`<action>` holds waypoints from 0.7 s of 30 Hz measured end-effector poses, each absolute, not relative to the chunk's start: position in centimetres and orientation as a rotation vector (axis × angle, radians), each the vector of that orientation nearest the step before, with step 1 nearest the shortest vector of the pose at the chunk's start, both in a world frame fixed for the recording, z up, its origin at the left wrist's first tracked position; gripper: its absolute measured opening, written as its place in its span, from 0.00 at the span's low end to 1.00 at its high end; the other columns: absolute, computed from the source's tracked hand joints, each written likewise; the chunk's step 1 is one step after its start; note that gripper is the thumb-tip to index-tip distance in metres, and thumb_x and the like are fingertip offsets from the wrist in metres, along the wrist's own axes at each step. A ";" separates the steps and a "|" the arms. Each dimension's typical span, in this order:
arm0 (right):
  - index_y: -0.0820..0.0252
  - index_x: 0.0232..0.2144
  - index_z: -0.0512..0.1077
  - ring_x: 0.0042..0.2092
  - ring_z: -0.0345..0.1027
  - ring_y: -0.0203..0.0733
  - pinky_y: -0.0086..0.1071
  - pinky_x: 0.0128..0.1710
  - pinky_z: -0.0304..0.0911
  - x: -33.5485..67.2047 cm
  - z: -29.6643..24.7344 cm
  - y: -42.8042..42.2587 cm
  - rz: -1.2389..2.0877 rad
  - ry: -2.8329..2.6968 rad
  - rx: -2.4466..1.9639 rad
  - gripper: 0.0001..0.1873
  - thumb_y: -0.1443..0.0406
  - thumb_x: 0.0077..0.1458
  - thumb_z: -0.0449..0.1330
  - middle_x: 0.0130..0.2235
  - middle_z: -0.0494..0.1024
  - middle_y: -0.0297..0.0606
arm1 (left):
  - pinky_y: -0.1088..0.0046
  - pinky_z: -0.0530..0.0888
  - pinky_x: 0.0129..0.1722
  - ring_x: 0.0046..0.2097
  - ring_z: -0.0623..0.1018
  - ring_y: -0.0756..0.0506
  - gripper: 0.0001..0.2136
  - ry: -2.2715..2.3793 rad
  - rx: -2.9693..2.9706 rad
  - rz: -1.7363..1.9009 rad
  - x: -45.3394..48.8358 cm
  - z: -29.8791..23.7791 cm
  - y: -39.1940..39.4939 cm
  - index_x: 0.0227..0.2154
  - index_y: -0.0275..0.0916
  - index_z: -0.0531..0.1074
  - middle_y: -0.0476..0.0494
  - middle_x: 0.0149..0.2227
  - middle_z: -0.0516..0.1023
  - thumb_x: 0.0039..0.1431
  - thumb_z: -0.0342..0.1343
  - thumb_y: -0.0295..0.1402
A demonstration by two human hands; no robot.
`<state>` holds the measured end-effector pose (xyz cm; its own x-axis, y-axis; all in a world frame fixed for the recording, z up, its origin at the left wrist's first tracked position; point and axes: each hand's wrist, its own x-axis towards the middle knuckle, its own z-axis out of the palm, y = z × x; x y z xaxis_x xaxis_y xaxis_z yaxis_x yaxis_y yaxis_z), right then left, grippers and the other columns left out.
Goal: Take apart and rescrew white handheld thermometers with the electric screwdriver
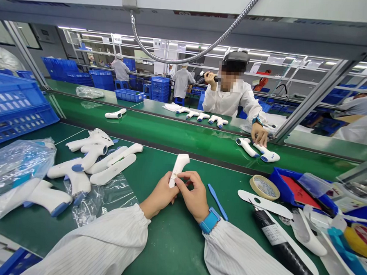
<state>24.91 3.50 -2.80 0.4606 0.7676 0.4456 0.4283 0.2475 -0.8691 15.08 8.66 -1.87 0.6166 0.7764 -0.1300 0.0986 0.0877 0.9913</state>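
Note:
Above the green bench, my left hand [161, 195] grips the lower end of a white thermometer housing [180, 165], which stands tilted with its angled head up. My right hand [195, 197] is closed, with thumb and index fingertips pressed against the housing near small markings. Some fingers of both hands are hidden behind it. A blue flat plastic stick [217, 201] lies just right of my right hand. Left of my hands are several white thermometer bodies [93, 155] with blue ends and a clear plastic bag [18, 170].
A black electric screwdriver [273, 234], white shell parts [309, 236], a round dish [264, 187] and a blue tray [287, 176] crowd the right. Blue crates [15, 108] stand left. Across the green conveyor [171, 135], a co-worker's hand [259, 134] touches a thermometer [267, 154].

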 end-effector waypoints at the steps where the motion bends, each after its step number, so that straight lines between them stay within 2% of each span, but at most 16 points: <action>1: 0.56 0.29 0.72 0.34 0.64 0.40 0.33 0.32 0.61 24.9 -2.9 3.5 0.321 -1.153 -1.382 0.04 0.63 0.48 0.60 0.32 0.70 0.36 | 0.82 0.62 0.15 0.17 0.62 0.56 0.07 0.801 1.416 0.596 15.1 -1.9 8.7 0.33 0.37 0.61 0.57 0.20 0.62 0.50 0.51 0.28; 7: 0.57 0.33 0.70 0.35 0.64 0.40 0.32 0.31 0.61 25.0 -3.2 3.6 0.331 -1.133 -1.400 0.07 0.63 0.48 0.59 0.33 0.71 0.37 | 0.82 0.62 0.14 0.17 0.62 0.56 0.08 0.825 1.420 0.600 15.2 -2.1 8.7 0.34 0.37 0.61 0.58 0.19 0.61 0.50 0.52 0.30; 21: 0.56 0.34 0.72 0.35 0.64 0.40 0.32 0.31 0.61 24.9 -2.9 3.5 0.328 -1.152 -1.396 0.07 0.64 0.49 0.59 0.33 0.71 0.36 | 0.82 0.62 0.15 0.17 0.63 0.56 0.09 0.816 1.426 0.586 15.2 -1.9 8.6 0.34 0.37 0.61 0.57 0.19 0.61 0.49 0.52 0.28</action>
<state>24.91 3.54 -2.87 0.4630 0.7738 0.4322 0.4297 0.2305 -0.8730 15.17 8.61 -1.87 0.6112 0.7792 -0.1389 0.1177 0.0841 0.9895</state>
